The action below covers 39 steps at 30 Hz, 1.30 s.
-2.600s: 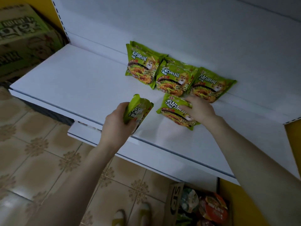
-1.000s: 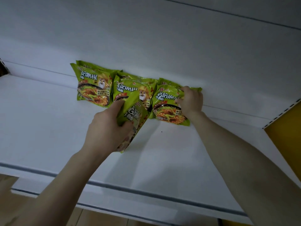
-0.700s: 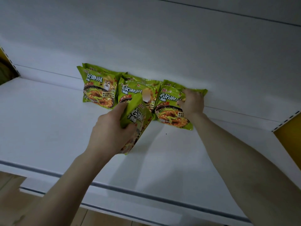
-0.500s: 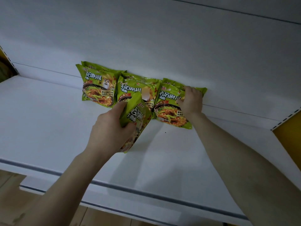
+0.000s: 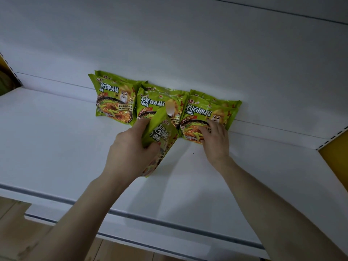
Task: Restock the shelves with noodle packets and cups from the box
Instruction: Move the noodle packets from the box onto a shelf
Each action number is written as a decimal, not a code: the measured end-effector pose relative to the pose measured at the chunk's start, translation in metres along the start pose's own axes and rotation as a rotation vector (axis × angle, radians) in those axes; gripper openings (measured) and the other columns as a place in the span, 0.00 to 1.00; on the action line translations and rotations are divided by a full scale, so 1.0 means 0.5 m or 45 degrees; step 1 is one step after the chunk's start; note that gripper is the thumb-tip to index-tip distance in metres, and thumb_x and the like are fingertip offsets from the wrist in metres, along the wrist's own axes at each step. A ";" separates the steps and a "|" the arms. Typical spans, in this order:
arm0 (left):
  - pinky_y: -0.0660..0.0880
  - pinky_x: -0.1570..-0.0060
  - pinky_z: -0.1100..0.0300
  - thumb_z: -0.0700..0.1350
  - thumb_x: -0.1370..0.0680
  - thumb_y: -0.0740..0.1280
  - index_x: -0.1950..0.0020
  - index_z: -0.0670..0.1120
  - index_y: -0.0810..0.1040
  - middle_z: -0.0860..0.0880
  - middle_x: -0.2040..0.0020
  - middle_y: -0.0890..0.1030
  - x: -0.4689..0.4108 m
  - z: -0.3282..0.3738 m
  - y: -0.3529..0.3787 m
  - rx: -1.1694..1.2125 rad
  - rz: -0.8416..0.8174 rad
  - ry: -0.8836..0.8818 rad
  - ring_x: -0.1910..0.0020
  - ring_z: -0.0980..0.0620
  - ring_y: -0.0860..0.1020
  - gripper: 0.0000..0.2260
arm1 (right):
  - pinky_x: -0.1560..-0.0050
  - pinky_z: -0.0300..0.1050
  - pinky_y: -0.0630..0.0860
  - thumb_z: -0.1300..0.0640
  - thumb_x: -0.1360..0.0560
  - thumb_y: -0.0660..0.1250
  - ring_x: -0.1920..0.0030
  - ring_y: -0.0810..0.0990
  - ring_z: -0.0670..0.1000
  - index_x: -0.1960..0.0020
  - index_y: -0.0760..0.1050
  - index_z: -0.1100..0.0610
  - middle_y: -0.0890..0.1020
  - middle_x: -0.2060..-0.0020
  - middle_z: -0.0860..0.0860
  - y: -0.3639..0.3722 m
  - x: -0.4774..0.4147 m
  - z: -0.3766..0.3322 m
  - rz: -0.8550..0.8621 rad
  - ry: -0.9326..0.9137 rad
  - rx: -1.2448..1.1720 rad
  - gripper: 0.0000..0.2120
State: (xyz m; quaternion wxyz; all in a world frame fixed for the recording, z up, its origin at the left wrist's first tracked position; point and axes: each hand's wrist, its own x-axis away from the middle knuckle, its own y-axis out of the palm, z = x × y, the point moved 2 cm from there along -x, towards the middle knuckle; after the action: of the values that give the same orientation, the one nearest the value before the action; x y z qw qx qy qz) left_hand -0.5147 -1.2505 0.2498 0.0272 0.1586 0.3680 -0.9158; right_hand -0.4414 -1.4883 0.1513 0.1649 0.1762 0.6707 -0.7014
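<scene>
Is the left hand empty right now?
No, the left hand grips a green noodle packet, holding it tilted in front of the row of packets at the back of the shelf.

Your shelf point(image 5: 56, 147) carries three stacks in a row along its rear, all leaning on the back panel point(image 5: 169, 44): the left stack point(image 5: 114, 98), the middle stack point(image 5: 152, 102) touching it, and the right stack point(image 5: 207, 110) beside that. Your left hand point(image 5: 130, 153) holds a packet point(image 5: 160, 136) tilted just before the middle stack, overlapping its lower part. Your right hand point(image 5: 214, 138) rests on the right stack's front. A lower shelf point(image 5: 150, 236) juts out below the front edge.
</scene>
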 end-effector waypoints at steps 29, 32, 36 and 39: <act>0.75 0.51 0.60 0.48 0.24 0.67 0.33 0.44 0.69 0.44 0.43 0.79 0.033 -0.255 -0.101 0.399 0.158 -0.538 0.47 0.48 0.78 0.22 | 0.51 0.46 0.78 0.61 0.27 0.68 0.50 0.81 0.50 0.50 0.77 0.52 0.82 0.52 0.49 -0.119 -0.019 -0.308 -0.696 0.568 -2.122 0.08; 0.66 0.39 0.52 0.55 0.22 0.59 0.31 0.40 0.67 0.40 0.34 0.72 0.047 -0.306 -0.057 -0.095 -0.017 -0.381 0.35 0.41 0.70 0.25 | 0.55 0.43 0.78 0.61 0.28 0.69 0.51 0.81 0.50 0.49 0.76 0.53 0.82 0.52 0.50 -0.092 -0.065 -0.353 -0.482 0.576 -2.103 0.09; 0.59 0.36 0.44 0.61 0.25 0.47 0.31 0.45 0.66 0.43 0.31 0.66 0.046 -0.353 0.003 -0.530 -0.261 -0.238 0.29 0.43 0.59 0.30 | 0.61 0.35 0.78 0.62 0.29 0.71 0.56 0.81 0.46 0.44 0.76 0.60 0.82 0.52 0.53 -0.032 -0.119 -0.420 -0.371 0.572 -1.957 0.14; 0.58 0.36 0.45 0.63 0.27 0.39 0.34 0.49 0.66 0.45 0.32 0.65 0.046 -0.367 0.020 -0.676 -0.283 -0.177 0.30 0.44 0.57 0.31 | 0.46 0.53 0.78 0.61 0.28 0.70 0.49 0.80 0.54 0.45 0.76 0.59 0.81 0.52 0.53 0.014 -0.148 -0.447 -0.288 0.667 -1.892 0.12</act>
State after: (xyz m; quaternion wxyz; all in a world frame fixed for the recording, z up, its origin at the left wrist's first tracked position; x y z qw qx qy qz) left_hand -0.4855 -1.1308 0.1115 -0.0074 0.0417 0.6070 -0.7936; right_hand -0.3669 -1.2658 0.1711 0.0040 0.1099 0.9938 -0.0187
